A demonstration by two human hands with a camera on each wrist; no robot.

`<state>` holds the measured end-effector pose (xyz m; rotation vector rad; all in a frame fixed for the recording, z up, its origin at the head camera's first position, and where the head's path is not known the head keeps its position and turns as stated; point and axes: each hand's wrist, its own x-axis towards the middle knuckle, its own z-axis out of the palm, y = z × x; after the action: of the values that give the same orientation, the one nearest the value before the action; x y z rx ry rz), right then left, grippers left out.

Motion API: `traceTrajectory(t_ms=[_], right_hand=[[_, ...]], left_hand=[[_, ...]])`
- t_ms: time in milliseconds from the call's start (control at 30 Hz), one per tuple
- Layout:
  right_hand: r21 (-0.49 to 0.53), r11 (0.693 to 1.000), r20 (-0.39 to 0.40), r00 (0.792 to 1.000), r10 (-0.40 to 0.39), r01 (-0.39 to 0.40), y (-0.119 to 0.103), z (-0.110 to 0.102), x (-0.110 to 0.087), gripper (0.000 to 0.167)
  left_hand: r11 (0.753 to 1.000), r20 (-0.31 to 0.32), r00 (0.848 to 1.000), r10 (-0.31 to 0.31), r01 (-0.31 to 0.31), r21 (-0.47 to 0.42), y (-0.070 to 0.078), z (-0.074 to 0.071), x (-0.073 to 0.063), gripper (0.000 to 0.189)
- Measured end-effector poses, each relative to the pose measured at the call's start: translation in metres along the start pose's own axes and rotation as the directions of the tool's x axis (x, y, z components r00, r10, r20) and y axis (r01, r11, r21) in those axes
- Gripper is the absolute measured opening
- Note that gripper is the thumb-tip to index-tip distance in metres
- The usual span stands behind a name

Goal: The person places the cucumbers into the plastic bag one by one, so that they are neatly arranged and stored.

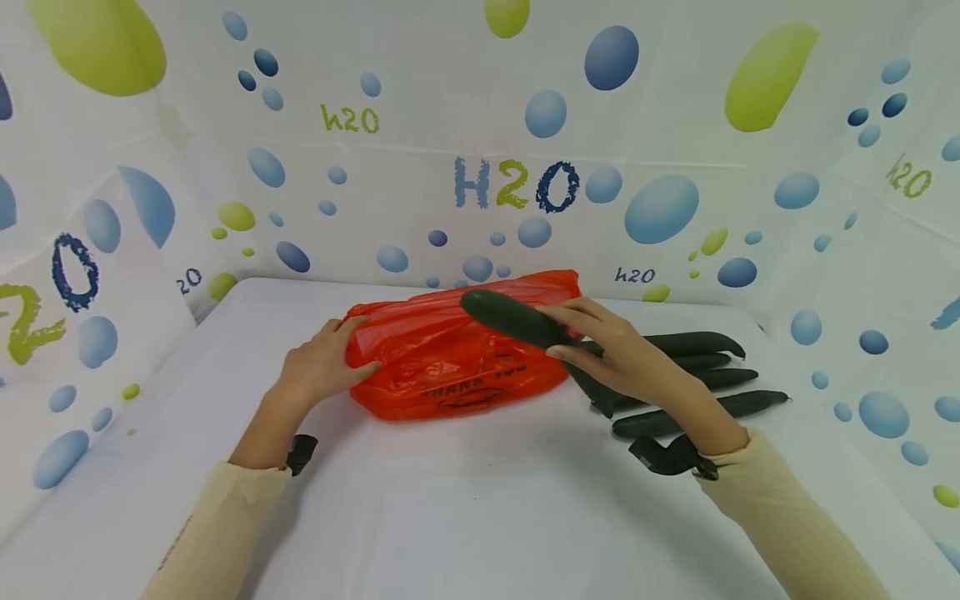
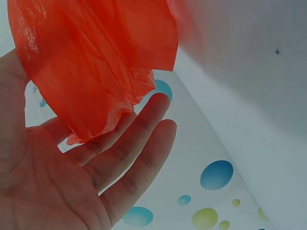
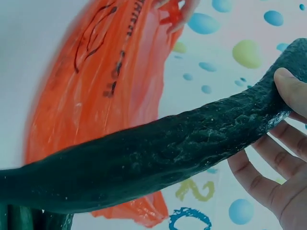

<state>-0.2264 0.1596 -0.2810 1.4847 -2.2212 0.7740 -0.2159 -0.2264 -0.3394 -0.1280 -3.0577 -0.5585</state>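
The right hand holds a long dark-green cucumber near one end, inviting pivoting; the left hand's wide grip may lose the red plastic bag.

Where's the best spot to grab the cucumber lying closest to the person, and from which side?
Probably around its middle, from above and the near side: this long, slim cucumber lies flat, with no other cucumber on its near side.
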Motion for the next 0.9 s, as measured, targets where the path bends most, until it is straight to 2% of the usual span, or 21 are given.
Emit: traceTrajectory(t_ms=[167, 333, 567, 667, 900], right_hand=[[0.008, 1.000, -0.034, 0.999, 0.006, -0.006, -0.004, 0.001, 0.005, 0.048], [0.002, 1.000, -0.113, 0.994, -0.005, 0.005, -0.006, 0.000, 0.010, 0.051], [0.081, 0.995, -0.216, 0.976, -0.038, 0.057, -0.009, -0.001, 0.021, 0.049], [0.089, 0.992, -0.272, 0.960, -0.061, 0.089, -0.011, 0.000, 0.026, 0.049], [0.170, 0.976, -0.439, 0.897, -0.049, 0.136, -0.018, 0.002, 0.034, 0.054]], left_hand=[[1.000, 0.003, 1.000, 0.007, -0.007, 0.001, 0.002, 0.002, 0.000, 0.078], [1.000, 0.000, 1.000, 0.007, -0.007, -0.008, 0.003, 0.001, 0.000, 0.077], [1.000, -0.010, 1.000, 0.010, -0.010, -0.008, 0.003, 0.000, 0.000, 0.077], [1.000, -0.013, 1.000, 0.005, -0.005, -0.007, 0.002, 0.000, -0.001, 0.077], [1.000, 0.014, 1.000, -0.017, 0.017, 0.004, 0.004, 0.000, -0.001, 0.078]])
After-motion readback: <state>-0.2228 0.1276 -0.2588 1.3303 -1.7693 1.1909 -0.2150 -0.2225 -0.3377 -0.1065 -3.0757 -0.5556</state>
